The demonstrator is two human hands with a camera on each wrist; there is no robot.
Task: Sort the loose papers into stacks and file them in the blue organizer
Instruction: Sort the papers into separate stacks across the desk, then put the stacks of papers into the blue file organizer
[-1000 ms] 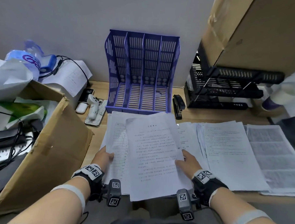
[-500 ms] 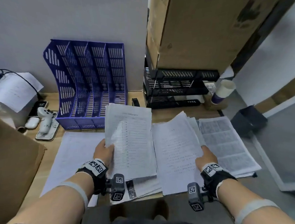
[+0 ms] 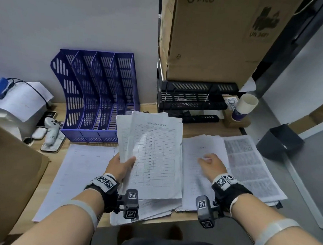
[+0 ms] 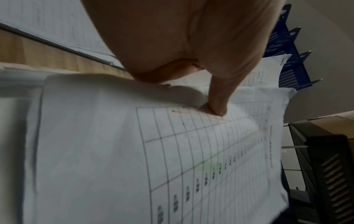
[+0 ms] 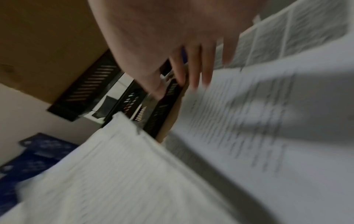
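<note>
- White sheets printed with tables, a small sheaf (image 3: 153, 155), are held raised over the counter (image 3: 208, 128) by the left hand (image 3: 121, 166), thumb on top and fingers curled beneath; the left wrist view shows the thumb pressed onto the gridded top page (image 4: 191, 159).
- The right hand (image 3: 211, 164) is over the text pile (image 3: 197, 179) just right of the sheaf, its fingers loosely spread and holding nothing; the right wrist view is blurred, so whether the fingertips (image 5: 193, 72) touch the paper cannot be told.
- More loose pages lie flat: one sheet at the left (image 3: 77, 174), a pile under the sheaf (image 3: 153, 209), and a densely printed pile (image 3: 251, 167) at the far right.
- The blue organizer (image 3: 100, 97) stands against the wall behind the papers, its slots holding no paper.
- Beside it on the right sits a black tray rack (image 3: 193, 99) under a cardboard box (image 3: 212, 37), with a paper cup (image 3: 244, 107) next to the rack.
</note>
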